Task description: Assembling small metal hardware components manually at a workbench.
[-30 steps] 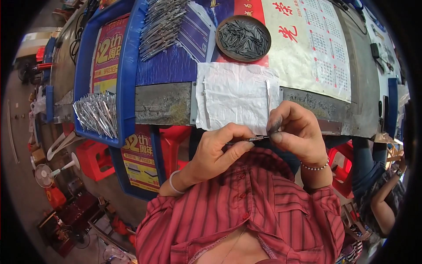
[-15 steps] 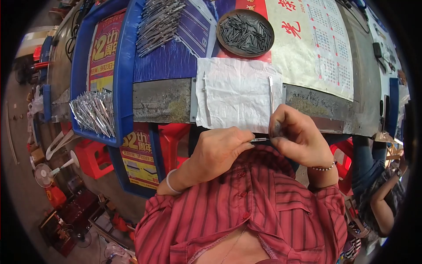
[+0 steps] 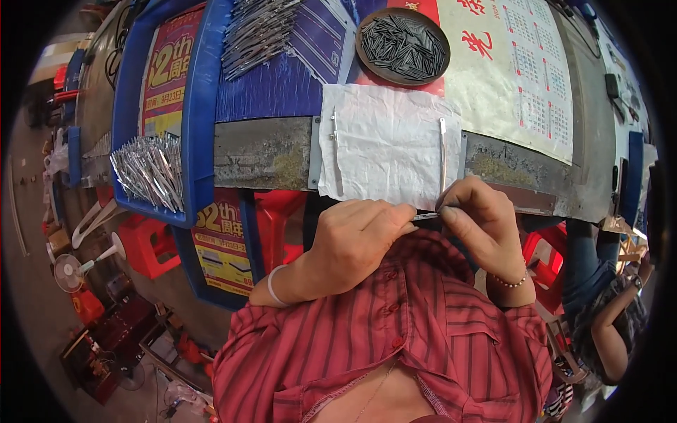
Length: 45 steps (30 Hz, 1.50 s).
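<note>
My left hand [image 3: 363, 236] is closed on a slim silver metal part [image 3: 424, 216], whose end sticks out past the thumb and fingertips. At that end, my right hand [image 3: 483, 222] has its thumb and forefinger pinched together; anything small between them is hidden. Both hands are just in front of the table edge, below a crumpled white sheet [image 3: 388, 148]. Near the sheet's left side lies a thin metal strip with small fittings [image 3: 336, 151]. A flatter metal strip [image 3: 443, 144] lies at its right side, pointing toward my right hand.
Beyond the sheet stands a round brown bowl [image 3: 361, 53] of short dark pins. Similar silver parts [image 3: 257, 35] are piled on a blue sheet to its left. A blue tray [image 3: 201, 134] at the left holds many silver strips [image 3: 149, 173]. Red stools [image 3: 148, 243] stand below.
My right fingertips have come together in a pinch at the metal part's end, and less of the part shows. The view has shifted slightly; the things on the table have stayed put.
</note>
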Each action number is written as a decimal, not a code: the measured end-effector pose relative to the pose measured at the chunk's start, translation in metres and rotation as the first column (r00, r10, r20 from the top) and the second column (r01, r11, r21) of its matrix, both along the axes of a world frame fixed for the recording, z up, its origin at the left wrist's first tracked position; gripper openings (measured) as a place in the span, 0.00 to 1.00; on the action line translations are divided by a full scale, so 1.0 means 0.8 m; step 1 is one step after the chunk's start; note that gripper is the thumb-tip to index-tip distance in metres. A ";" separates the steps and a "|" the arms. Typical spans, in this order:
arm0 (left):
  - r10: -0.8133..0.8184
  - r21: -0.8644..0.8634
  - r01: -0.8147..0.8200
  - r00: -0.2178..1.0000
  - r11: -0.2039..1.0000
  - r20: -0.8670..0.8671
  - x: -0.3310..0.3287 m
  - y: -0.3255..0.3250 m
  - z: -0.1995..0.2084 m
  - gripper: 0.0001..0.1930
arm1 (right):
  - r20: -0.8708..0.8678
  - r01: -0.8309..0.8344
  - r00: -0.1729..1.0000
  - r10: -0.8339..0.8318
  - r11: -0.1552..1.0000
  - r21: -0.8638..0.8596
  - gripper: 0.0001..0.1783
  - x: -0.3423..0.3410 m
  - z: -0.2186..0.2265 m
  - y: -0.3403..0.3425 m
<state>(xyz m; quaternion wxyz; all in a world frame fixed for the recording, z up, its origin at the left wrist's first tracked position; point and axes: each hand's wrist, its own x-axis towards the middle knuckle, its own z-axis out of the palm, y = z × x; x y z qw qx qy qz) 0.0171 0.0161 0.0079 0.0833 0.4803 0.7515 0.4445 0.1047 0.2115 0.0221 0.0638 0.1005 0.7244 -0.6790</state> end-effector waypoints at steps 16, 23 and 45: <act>0.011 -0.024 -0.019 0.959 1.000 -0.283 0.004 0.000 0.002 0.12 | -0.046 0.017 0.999 -0.012 0.994 0.111 0.08 0.002 -0.012 -0.007; 0.031 -0.082 -0.048 0.981 0.995 -0.194 -0.001 0.003 0.008 0.15 | -0.037 0.025 0.999 -0.023 0.997 0.071 0.07 -0.007 -0.013 -0.005; 0.019 -0.217 -0.153 0.855 0.964 -0.518 -0.402 0.210 -0.047 0.06 | -0.500 0.491 0.813 -0.300 0.814 0.311 0.05 0.014 -0.082 0.020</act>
